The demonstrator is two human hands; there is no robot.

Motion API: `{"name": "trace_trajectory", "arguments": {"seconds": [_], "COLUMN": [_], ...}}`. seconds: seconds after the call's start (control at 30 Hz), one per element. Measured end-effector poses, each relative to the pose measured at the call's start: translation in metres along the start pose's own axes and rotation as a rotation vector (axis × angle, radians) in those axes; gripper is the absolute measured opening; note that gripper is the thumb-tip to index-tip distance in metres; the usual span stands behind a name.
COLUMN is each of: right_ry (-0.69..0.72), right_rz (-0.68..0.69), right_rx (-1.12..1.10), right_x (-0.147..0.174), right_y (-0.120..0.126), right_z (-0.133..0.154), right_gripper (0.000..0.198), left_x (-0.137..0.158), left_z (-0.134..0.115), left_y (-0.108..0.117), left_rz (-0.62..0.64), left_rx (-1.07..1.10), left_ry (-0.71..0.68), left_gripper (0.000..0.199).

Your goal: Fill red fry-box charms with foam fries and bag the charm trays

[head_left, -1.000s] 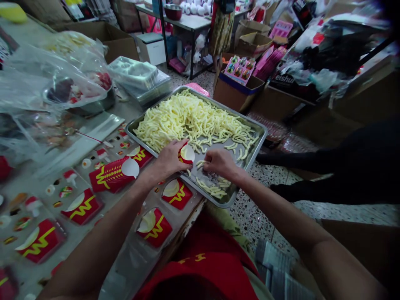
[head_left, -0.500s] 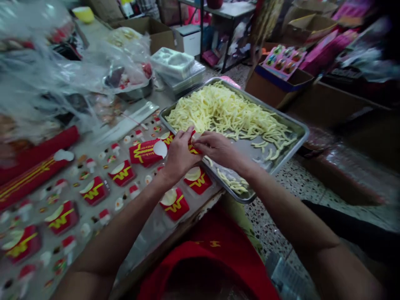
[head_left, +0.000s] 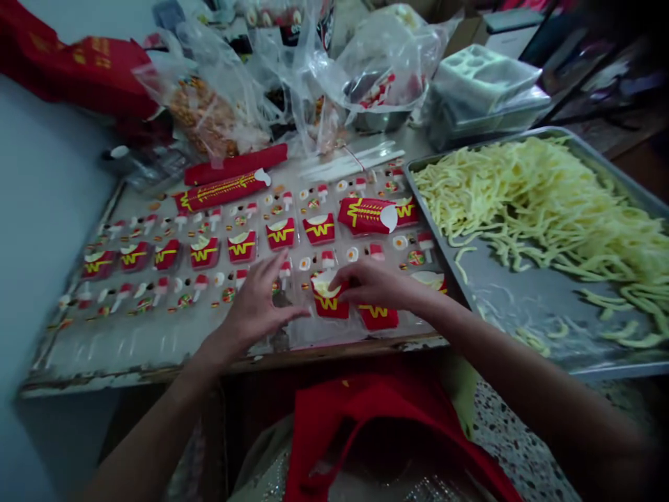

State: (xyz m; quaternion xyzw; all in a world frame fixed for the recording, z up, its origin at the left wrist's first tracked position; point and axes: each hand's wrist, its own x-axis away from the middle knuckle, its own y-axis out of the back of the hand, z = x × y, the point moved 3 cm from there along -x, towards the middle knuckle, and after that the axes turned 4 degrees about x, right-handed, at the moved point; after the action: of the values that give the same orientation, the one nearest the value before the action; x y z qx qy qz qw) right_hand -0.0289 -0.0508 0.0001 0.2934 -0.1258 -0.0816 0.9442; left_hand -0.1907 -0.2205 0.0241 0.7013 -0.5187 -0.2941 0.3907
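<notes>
Red paper fries cartons with a yellow zigzag mark lie in rows in clear plastic blister trays among small food-shaped pieces. My right hand [head_left: 376,284] pinches the top of one small fries carton [head_left: 329,305] near the table's front edge; its fingertips are partly hidden. Just left of it, my left hand [head_left: 258,300] is open, thumb and fingers spread, holding nothing; its thumb points toward that carton. A metal tray [head_left: 527,296] on the right holds a heap of pale yellow fry-shaped strips [head_left: 543,181]. Nested stacks of flat cartons [head_left: 366,215] lie behind my hands.
Clear plastic bags [head_left: 209,122] of small pieces and a metal bowl [head_left: 384,120] crowd the back. Stacked plastic trays [head_left: 486,87] stand behind the metal tray. A long carton stack [head_left: 222,192] lies at the back left, beside a wall [head_left: 57,160].
My view has swung left. Both hands have moved from beside the metal tray to the blister trays at the front. My left hand has come away from the red carton and opened.
</notes>
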Motion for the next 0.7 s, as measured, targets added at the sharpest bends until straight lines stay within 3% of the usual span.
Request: {"name": "trace_trajectory", "arguments": {"seconds": [0.13,0.27,0.37,0.47,0.53,0.63,0.7], "right_ry": [0.100,0.218,0.299,0.198,0.050,-0.269,-0.417], "right_rz": [0.146,0.025,-0.064,-0.143,-0.315,-0.623,-0.655], "right_rx": [0.362,0.770,0.842,0.617,0.450,0.463,0.546], "right_x": [-0.011,-0.008,0.002,0.012,0.017,0.017,0.009], "right_y": [-0.017,-0.039,-0.044,-0.014,0.026,0.085,0.104], "right_z": [0.019,0.028,0.027,0.013,-0.004,-0.036,-0.052], "right_gripper": [0.029,0.022,0.023,0.027,0.023,0.027,0.033], "left_x": [0.022,0.019,0.018,0.008,-0.012,-0.074,-0.130], "left_z": [0.002,0.004,0.010,0.011,0.004,-0.018,-0.038], "left_y": [-0.043,-0.064,-0.060,-0.046,-0.032,-0.018,-0.020], "left_rz": [0.167,0.147,0.123,0.149,0.164,0.103,0.034], "left_rx": [-0.155,-0.203,-0.229,-0.212,-0.177,-0.164,-0.176], "left_ry": [-0.111,-0.119,-0.128,-0.164,-0.214,-0.301,-0.400], "left_gripper": [0.126,0.120,0.121,0.127,0.118,0.082,0.073]}}
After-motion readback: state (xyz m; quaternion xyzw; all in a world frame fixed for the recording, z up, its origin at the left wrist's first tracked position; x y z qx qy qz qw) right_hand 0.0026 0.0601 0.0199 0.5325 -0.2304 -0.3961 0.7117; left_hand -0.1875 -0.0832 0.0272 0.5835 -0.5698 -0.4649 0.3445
